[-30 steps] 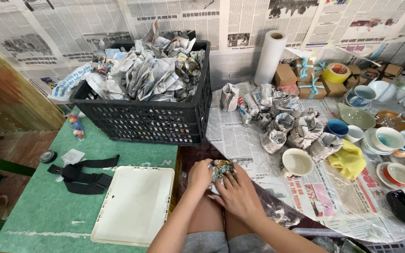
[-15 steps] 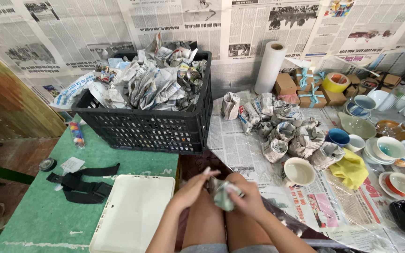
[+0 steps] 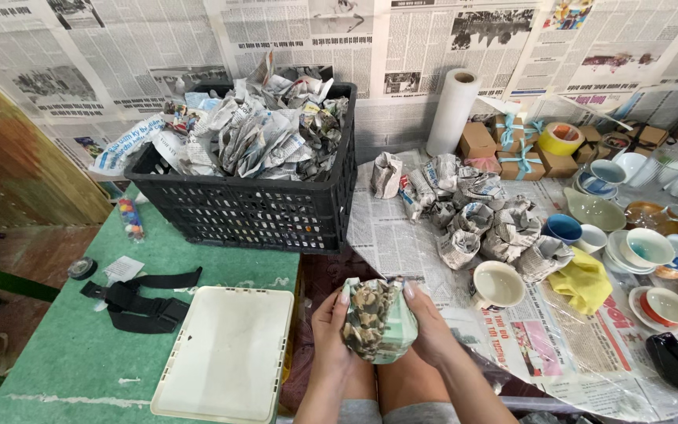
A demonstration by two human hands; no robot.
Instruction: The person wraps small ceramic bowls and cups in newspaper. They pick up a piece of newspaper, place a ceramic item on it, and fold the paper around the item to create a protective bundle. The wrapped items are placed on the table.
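Newspaper-wrapped bundle (image 3: 377,320) now raised upright, left hand (image 3: 329,334) and right hand (image 3: 431,330) fingers gripping its sides.

I see a green table (image 3: 80,353) at eight o'clock carrying a black crate (image 3: 253,204), white tray (image 3: 225,357) and black strap (image 3: 139,302). At three o'clock, a newspaper-covered table (image 3: 402,243) holds wrapped bundles (image 3: 480,220), cups (image 3: 498,284) and a yellow cloth (image 3: 582,279).
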